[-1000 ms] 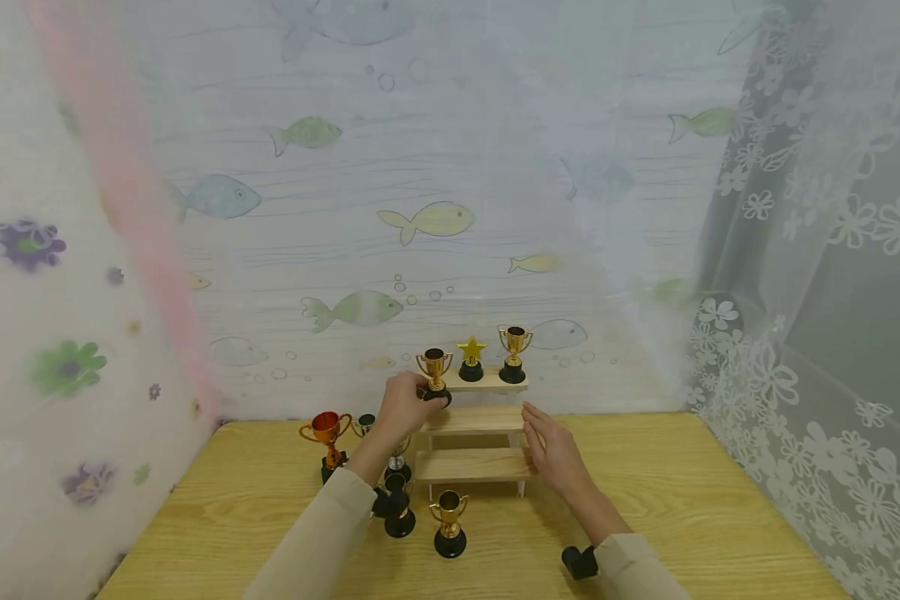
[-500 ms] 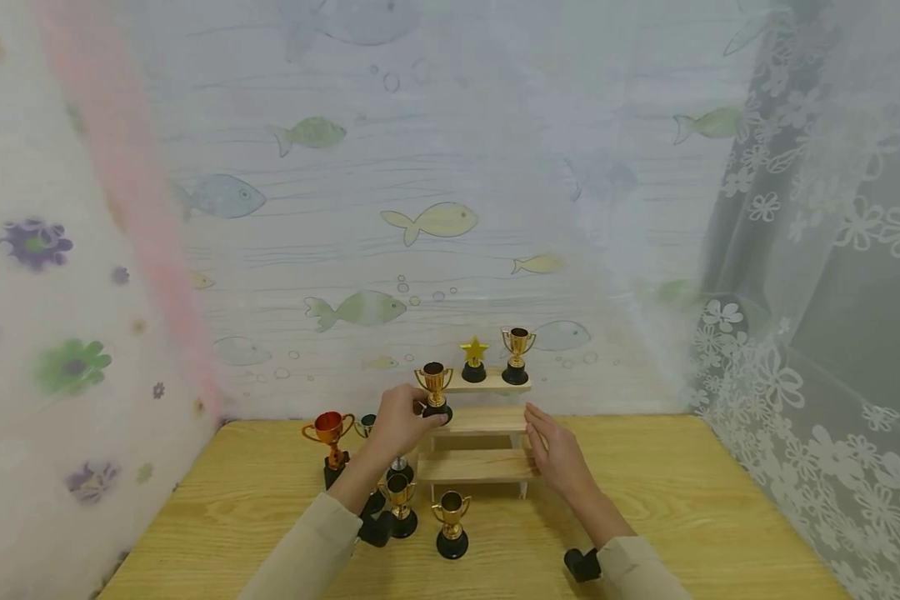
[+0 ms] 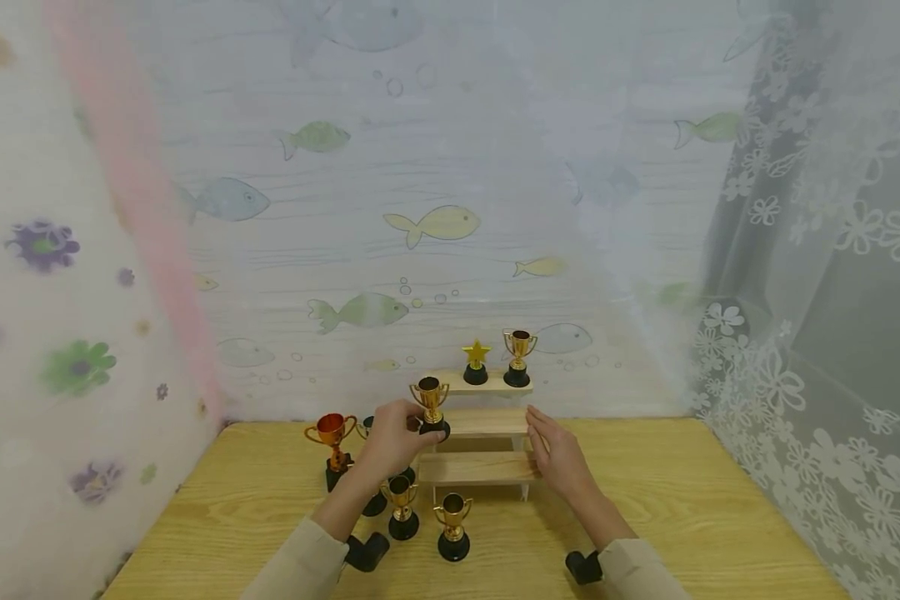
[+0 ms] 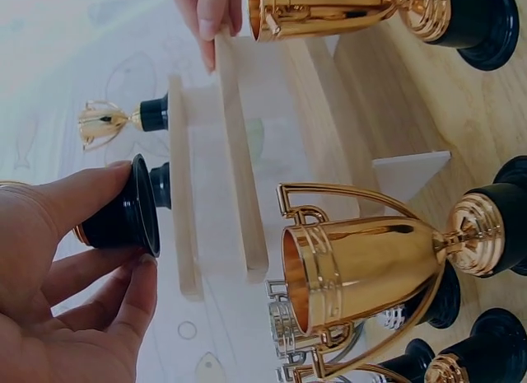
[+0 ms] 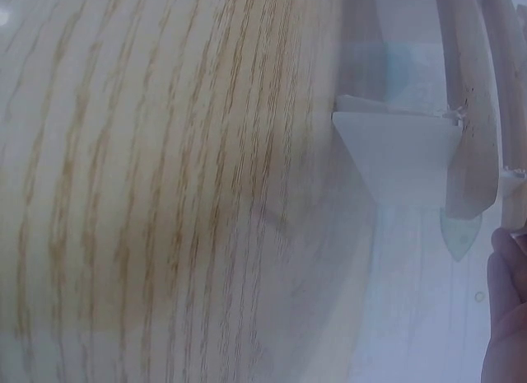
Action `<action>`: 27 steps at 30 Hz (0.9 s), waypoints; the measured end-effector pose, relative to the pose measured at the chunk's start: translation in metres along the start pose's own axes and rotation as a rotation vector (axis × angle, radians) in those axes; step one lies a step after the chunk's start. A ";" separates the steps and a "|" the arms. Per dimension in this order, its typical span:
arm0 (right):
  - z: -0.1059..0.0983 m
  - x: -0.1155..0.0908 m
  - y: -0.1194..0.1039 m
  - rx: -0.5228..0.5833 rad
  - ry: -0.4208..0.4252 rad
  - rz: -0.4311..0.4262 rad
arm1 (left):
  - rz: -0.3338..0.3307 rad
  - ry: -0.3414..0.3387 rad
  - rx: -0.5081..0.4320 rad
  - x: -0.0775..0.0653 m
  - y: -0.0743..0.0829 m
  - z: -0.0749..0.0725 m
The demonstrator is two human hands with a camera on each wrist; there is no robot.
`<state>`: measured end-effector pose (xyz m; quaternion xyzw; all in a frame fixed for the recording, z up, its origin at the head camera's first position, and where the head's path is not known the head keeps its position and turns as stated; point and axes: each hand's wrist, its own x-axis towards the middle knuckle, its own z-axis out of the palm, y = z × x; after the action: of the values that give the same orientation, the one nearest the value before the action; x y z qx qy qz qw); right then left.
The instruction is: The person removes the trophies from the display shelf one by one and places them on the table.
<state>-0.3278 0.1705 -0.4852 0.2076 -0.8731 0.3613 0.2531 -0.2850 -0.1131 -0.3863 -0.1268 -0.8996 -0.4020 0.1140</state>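
My left hand [image 3: 392,440] pinches a gold two-handled trophy cup [image 3: 430,394] by its black base, upright near the left end of the middle step. In the left wrist view the thumb and fingers grip that base [image 4: 123,208], which is apart from the steps. A wooden three-step display stand [image 3: 480,468] is in front of me. With fingers extended, my right hand [image 3: 558,454] rests against the right end of the middle step. On the top step stand a gold star trophy [image 3: 476,357] and another gold cup [image 3: 520,346].
Left of the stand are a red-orange cup [image 3: 333,433] and silver cups, partly hidden by my left arm. Two gold cups, one on the left [image 3: 402,497] and one in front [image 3: 453,517], stand on the wooden table [image 3: 667,500]. A fish-patterned curtain [image 3: 450,150] hangs behind.
The held gold cup has come down from top-step height to about the middle step, slightly leftward, with my left hand. My right hand has stayed at the stand's right end.
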 end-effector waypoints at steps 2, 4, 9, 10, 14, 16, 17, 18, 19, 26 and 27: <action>0.001 -0.003 0.000 -0.001 -0.002 -0.001 | 0.017 0.001 -0.002 -0.005 -0.001 0.000; 0.001 -0.004 0.001 -0.002 -0.005 0.004 | 0.030 0.004 -0.004 -0.009 -0.003 0.000; 0.001 -0.009 0.000 0.001 -0.021 0.019 | 0.035 0.003 -0.003 -0.020 -0.009 0.001; 0.001 -0.010 -0.001 0.003 -0.025 0.023 | 0.029 0.002 0.001 -0.022 -0.010 0.001; 0.001 -0.012 -0.002 0.014 -0.023 0.017 | 0.011 0.001 0.012 -0.030 -0.012 -0.001; 0.001 -0.012 -0.002 0.014 -0.024 0.017 | 0.006 -0.002 0.006 -0.033 -0.012 -0.002; 0.000 -0.011 -0.002 0.013 -0.025 0.015 | 0.012 -0.006 0.007 -0.033 -0.012 -0.003; 0.000 -0.011 -0.002 0.011 -0.027 0.013 | 0.020 -0.008 0.009 -0.034 -0.012 -0.003; 0.000 -0.010 -0.002 0.011 -0.028 0.014 | 0.030 -0.009 0.011 -0.034 -0.012 -0.004; -0.005 0.000 -0.003 0.015 -0.032 0.009 | 0.051 0.023 0.021 -0.036 -0.008 -0.012; -0.005 0.001 -0.002 0.015 -0.033 0.010 | 0.045 0.022 0.019 -0.037 -0.007 -0.013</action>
<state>-0.3257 0.1728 -0.4806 0.2112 -0.8753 0.3658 0.2354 -0.2508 -0.1325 -0.3941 -0.1417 -0.8989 -0.3923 0.1340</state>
